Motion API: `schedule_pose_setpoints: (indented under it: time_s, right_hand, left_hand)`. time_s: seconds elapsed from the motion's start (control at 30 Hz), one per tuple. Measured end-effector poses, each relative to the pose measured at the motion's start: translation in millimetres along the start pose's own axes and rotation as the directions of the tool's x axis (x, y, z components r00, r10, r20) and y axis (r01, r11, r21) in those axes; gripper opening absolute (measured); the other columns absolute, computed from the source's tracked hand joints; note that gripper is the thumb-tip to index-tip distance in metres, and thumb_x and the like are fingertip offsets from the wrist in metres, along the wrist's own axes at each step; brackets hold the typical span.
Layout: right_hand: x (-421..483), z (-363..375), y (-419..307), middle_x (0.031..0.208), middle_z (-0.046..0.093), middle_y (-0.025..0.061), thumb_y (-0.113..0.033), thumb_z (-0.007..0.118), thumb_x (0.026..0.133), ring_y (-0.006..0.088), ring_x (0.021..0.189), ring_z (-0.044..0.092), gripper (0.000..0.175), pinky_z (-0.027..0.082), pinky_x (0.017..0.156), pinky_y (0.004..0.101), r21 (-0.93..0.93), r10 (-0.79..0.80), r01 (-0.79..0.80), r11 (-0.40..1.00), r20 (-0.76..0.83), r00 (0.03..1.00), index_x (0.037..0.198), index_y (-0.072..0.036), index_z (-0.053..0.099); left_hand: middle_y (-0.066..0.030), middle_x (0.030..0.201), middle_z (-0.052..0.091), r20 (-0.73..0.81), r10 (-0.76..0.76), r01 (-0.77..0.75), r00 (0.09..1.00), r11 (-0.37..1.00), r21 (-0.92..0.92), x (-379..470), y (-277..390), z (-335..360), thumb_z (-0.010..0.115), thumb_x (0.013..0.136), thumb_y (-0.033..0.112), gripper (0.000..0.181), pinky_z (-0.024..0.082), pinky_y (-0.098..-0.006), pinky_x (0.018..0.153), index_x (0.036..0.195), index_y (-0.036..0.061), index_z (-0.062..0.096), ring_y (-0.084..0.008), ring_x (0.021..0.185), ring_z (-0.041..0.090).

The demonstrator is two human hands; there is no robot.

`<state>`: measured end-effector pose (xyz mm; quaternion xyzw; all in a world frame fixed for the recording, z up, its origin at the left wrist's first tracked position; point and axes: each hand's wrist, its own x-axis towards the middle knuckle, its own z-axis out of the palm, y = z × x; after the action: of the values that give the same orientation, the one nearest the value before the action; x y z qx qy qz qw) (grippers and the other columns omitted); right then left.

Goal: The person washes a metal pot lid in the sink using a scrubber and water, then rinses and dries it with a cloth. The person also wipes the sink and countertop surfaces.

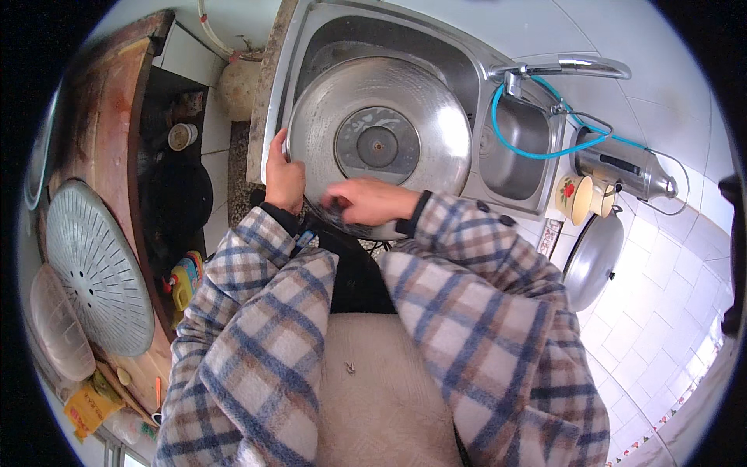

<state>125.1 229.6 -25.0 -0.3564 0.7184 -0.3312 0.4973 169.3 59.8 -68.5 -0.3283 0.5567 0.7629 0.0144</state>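
A large round stainless steel wok lid [379, 84] with a round glass window [350, 143] and a screw at its centre leans over the big basin of a steel sink [318, 35]. My left hand [285, 178] grips the lid's left rim, thumb along the edge. Bent over the lid's near part, my right hand [370, 201] is blurred at the fingertips. A wet, dark, glinting patch shows below those fingers. Whether they hold a scrubber or cloth is unclear. Water streaks and droplets mark the metal.
A chrome faucet [575, 67] with a blue hose [525, 153] stands by the small basin [516, 175]. To the right are a steel thermos [618, 166], enamel cup [572, 198] and another lid [592, 262]. A wooden cabinet [96, 157] with a grey perforated cover [99, 268] stands left.
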Motion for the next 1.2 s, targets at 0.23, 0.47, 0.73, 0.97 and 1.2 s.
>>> schedule_pose_setpoints:
  time_s: [0.23, 0.47, 0.73, 0.97, 1.2]
  right_hand:
    - [-41, -18, 18, 0.097, 0.058, 0.0094, -0.01, 0.06, 0.074, 0.0317, 0.095, 0.055, 0.018, 0.045, 0.077, 0.0419, -0.224, 0.013, 0.043, 0.974, 0.245, 0.97, 0.091, -0.014, 0.061]
    - [-42, -97, 113, 0.097, 0.051, 0.0161, -0.012, 0.049, 0.085, 0.0358, 0.085, 0.059, 0.017, 0.052, 0.07, 0.0464, -0.757, 0.033, -0.436, 0.487, -0.483, 0.875, 0.102, -0.011, 0.052]
    - [122, -87, 46, 0.1, 0.054, 0.0235, 0.003, 0.053, 0.074, 0.0418, 0.093, 0.055, 0.03, 0.045, 0.079, 0.0499, -0.25, -0.069, -0.199, 0.948, -0.768, 0.636, 0.102, -0.006, 0.049]
    - [23, -18, 2, 0.1, 0.056, 0.0132, 0.002, 0.057, 0.07, 0.0327, 0.095, 0.056, 0.036, 0.047, 0.076, 0.0429, -0.214, -0.261, 0.27, 0.939, 0.068, 0.963, 0.102, -0.015, 0.058]
    - [71, -108, 25, 0.104, 0.054, 0.0166, -0.013, 0.049, 0.086, 0.0343, 0.095, 0.058, 0.019, 0.048, 0.079, 0.0411, -0.399, -0.159, -0.102, 0.911, -0.57, 0.806, 0.104, -0.013, 0.056]
  left_hand:
    - [-0.0132, 0.119, 0.055, -0.008, -0.005, 0.004, 1.0, 0.997, -0.082, 10, 21, -10, 0.037, 0.069, -0.021, 0.071, 0.043, -0.0253, 0.087, 0.137, 0.0006, 0.037, -0.0177, 0.103, 0.055]
    - [-0.0101, 0.128, 0.052, 0.126, 0.041, -0.024, 0.991, 0.991, -0.133, 8, 34, -5, 0.038, 0.065, -0.024, 0.082, 0.041, -0.0267, 0.093, 0.142, 0.0015, 0.031, -0.0177, 0.111, 0.053]
    - [-0.0086, 0.13, 0.051, 0.124, 0.061, -0.037, 0.99, 0.982, -0.187, 5, 25, 2, 0.036, 0.062, -0.024, 0.087, 0.042, -0.0265, 0.092, 0.144, 0.0034, 0.029, -0.0179, 0.113, 0.052]
    - [-0.0071, 0.125, 0.053, 0.073, 0.09, -0.075, 0.993, 0.979, -0.189, 14, 24, -6, 0.036, 0.062, -0.024, 0.082, 0.043, -0.023, 0.087, 0.14, 0.0019, 0.037, -0.0149, 0.108, 0.054]
    - [-0.0059, 0.123, 0.055, 0.133, 0.07, -0.045, 0.989, 0.982, -0.184, 7, 33, -7, 0.038, 0.063, -0.023, 0.079, 0.043, -0.0239, 0.088, 0.138, 0.0001, 0.04, -0.0152, 0.106, 0.055]
